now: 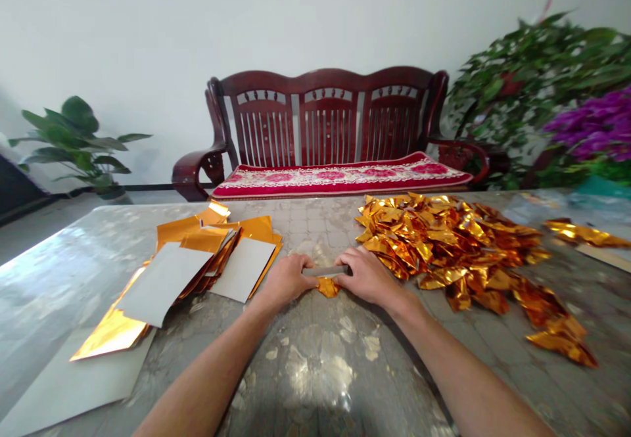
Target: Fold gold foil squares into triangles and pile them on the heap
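Between the two hands, near the middle of the table (315, 378), a small folded piece of gold foil (328, 286) lies on the tabletop, just below a narrow grey strip (325, 271). The left hand (288, 279) holds the strip's left end and the right hand (362, 275) holds its right end, both nearly closed, with fingers curled down and pressing on it. Just beyond the right hand spreads a heap of crumpled gold foil pieces (448, 246), and a longer piece of foil (584, 233) lies farther right. Left of the left hand lies a loose stack of flat gold foil sheets and grey card (197, 263). Past the table stand a dark red wooden bench (325, 115) with a red floral cushion (340, 177), a leafy potted plant (73, 144) and purple flowers (591, 128).
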`<state>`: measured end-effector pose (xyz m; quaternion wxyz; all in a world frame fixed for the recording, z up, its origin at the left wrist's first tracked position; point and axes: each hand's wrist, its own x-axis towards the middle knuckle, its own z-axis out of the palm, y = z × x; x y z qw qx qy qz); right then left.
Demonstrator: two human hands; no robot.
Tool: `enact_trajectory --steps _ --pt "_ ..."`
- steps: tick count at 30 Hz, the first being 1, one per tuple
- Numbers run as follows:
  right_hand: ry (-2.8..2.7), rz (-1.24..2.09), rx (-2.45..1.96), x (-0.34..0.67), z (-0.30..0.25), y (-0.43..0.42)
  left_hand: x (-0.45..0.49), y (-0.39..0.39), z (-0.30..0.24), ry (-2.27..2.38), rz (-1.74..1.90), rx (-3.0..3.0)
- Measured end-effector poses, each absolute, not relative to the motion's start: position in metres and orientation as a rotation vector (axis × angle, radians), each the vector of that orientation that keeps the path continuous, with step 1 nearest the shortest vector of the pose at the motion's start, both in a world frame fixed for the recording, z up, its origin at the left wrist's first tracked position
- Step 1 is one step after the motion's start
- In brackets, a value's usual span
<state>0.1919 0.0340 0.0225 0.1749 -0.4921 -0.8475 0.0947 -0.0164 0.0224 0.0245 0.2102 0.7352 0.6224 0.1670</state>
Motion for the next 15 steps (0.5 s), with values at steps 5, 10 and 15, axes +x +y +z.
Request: enact_trajectory --steps 5,10,15 --pt "-2.396 0.293 -1.381 0.192 0.020 0.035 -0.013 0.019 0.021 1.730 0.537 2.021" --pt "-2.393 0.256 -1.277 0.193 0.015 0.033 -0.012 0.008 0.013 1.677 0.681 2.161" --pt "-2.454 0.108 -1.175 0.195 0.016 0.029 -0.012 -0.004 0.016 1.674 0.605 2.485"
